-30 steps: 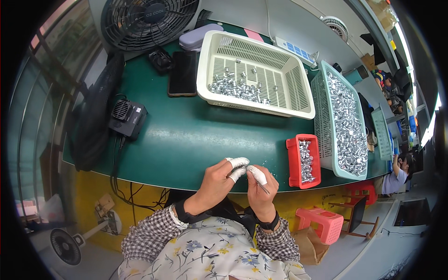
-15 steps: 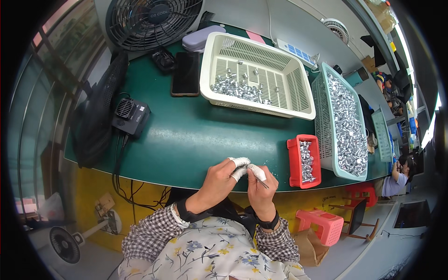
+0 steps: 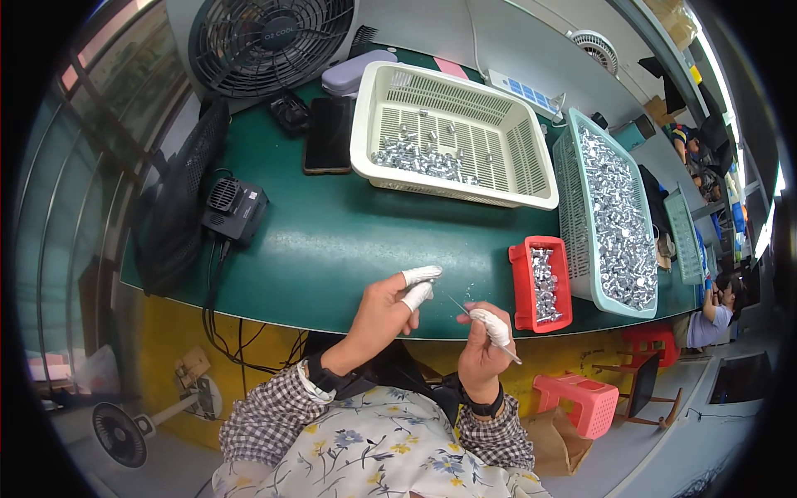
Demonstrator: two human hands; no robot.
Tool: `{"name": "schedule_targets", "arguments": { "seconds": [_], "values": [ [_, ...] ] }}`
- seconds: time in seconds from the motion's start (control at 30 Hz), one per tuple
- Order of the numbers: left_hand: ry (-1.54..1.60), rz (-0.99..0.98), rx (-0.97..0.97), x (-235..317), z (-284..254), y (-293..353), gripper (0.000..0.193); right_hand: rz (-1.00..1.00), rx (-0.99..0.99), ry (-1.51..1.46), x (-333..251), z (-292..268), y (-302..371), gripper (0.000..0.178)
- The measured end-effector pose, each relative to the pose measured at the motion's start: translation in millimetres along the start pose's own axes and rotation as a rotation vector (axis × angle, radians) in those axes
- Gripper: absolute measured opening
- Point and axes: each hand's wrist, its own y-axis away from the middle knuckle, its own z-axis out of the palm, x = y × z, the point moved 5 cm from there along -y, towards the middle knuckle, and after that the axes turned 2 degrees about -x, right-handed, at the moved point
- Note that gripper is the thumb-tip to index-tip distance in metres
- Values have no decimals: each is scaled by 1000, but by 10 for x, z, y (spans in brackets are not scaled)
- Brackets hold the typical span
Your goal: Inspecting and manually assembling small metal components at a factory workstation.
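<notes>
My left hand (image 3: 388,305) hovers over the table's front edge, with white covers on its thumb and index finger. Those two fingertips are close together, and whatever is between them is too small to make out. To its right, my right hand (image 3: 486,344) grips a thin, pointed metal tool (image 3: 515,358). White covering wraps its fingertips too. The tool's slender tip points toward my left fingertips, while its wider end sticks out below the hand. Right of the hands, a small red bin (image 3: 520,286) holds shiny metal cylindrical parts (image 3: 545,286).
Behind stands a cream basket (image 3: 452,195) with scattered metal parts. A light-blue basket (image 3: 573,224), full of similar parts, is at the right. A phone (image 3: 329,137), a black boxy device (image 3: 235,209) and a large fan (image 3: 270,41) occupy the left. Another person (image 3: 712,324) sits far right.
My hands have moved apart. The right hand has shifted right and slightly down with the metal tool, whose thin tip now shows; the left has stayed nearly in place.
</notes>
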Motion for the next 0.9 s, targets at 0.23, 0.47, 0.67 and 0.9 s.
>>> {"name": "schedule_targets", "arguments": {
  "seconds": [0.23,0.47,0.67,0.9],
  "values": [
    [598,-377,-158,-156,57,-54,26,53,-85,-158,87,20,-12,15],
    [820,-416,-206,-219,44,-98,23,-2,-117,-132,35,82,-121,10],
    [819,-411,-201,-191,82,-84,22,-96,-144,-47,19,128,-182,12],
    [814,-385,-282,-188,102,-86,21,-106,-154,-31,24,132,-187,11]
  ]
}}
